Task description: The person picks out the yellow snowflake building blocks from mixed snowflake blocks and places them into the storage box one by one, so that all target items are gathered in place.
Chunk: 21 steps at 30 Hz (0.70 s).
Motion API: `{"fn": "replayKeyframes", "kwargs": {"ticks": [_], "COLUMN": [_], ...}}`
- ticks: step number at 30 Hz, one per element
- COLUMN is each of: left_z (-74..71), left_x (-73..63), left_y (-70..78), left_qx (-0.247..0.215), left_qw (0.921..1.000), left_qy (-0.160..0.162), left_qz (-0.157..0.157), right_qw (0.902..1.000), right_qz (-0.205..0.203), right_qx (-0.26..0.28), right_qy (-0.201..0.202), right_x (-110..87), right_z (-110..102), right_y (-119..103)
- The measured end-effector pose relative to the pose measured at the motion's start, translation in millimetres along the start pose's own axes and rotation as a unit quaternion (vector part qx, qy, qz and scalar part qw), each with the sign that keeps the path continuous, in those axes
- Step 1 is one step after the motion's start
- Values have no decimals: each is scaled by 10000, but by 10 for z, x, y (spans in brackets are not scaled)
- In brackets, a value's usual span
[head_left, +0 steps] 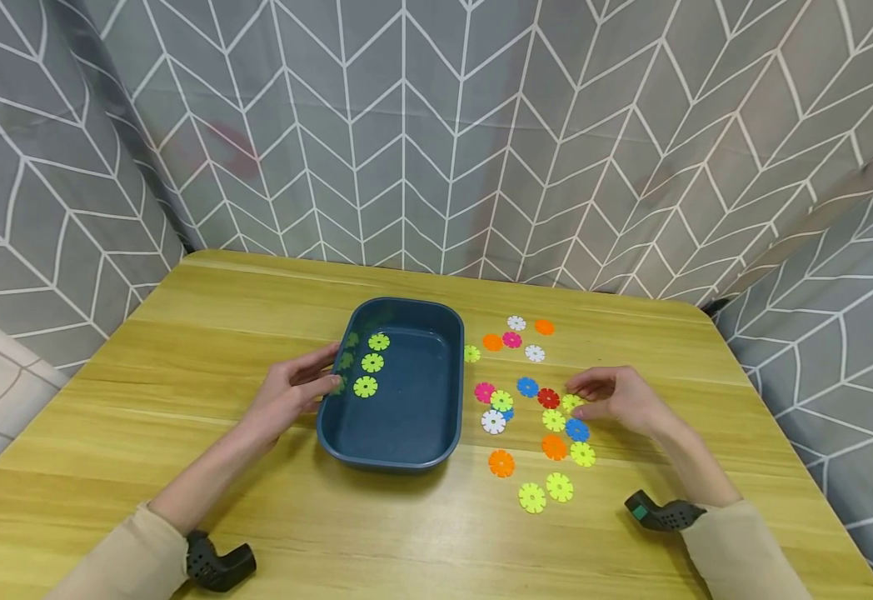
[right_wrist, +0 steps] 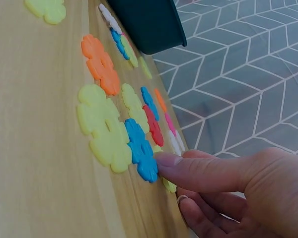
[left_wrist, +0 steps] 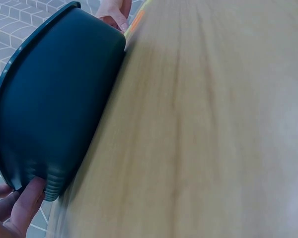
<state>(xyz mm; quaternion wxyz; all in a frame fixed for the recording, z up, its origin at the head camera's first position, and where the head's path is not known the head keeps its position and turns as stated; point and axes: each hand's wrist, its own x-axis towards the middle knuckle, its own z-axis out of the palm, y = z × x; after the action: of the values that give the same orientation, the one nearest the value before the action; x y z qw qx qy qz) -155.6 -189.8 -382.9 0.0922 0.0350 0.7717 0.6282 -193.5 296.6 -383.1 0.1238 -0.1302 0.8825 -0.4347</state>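
My left hand (head_left: 296,390) grips the left wall of a dark blue plastic bin (head_left: 390,464), thumb over the rim and fingers outside, as the left wrist view also shows. Inside the bin, three yellow-green notched discs (head_left: 372,362) lie in a column, with faint reflections on the wall. To the right of the bin, my right hand (head_left: 620,402) has thumb and fingers about a yellow-green notched disc (head_left: 572,402) at the table, partly hidden by the fingers. Beside that hand are a blue disc (right_wrist: 140,150), a red disc (head_left: 548,398) and another yellow-green disc (head_left: 553,420).
More notched discs lie scattered on the wooden table (head_left: 182,350): orange (head_left: 501,463), white (head_left: 493,422), pink (head_left: 511,339) and several yellow-green ones (head_left: 531,497). Some overlap near the bin's right side. A grey patterned curtain (head_left: 421,133) hangs behind the table.
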Motion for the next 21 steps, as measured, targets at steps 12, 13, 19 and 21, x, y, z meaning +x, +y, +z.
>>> {"fn": "replayKeyframes", "kwargs": {"ticks": [12,13,19,21], "left_z": [3,4,8,8], "left_x": [-8,-9,-9,-9], "left_y": [-1,-1,2,4], "left_qx": [7,6,-52,-56], "left_qw": [10000,10000,10000,10000], "left_qy": [14,15,6,2], "left_qz": [-16,-16,35,46], "right_qw": [10000,10000,9999,9999], "right_qz": [-51,-57,-63,-54], "right_qx": [-50,-52,-95,-125], "right_qy": [-11,-16,-35,-43], "right_x": [-7,-8,-11,-14], "right_z": [1,1,7,11], "right_y": [6,7,-21,-38]}}
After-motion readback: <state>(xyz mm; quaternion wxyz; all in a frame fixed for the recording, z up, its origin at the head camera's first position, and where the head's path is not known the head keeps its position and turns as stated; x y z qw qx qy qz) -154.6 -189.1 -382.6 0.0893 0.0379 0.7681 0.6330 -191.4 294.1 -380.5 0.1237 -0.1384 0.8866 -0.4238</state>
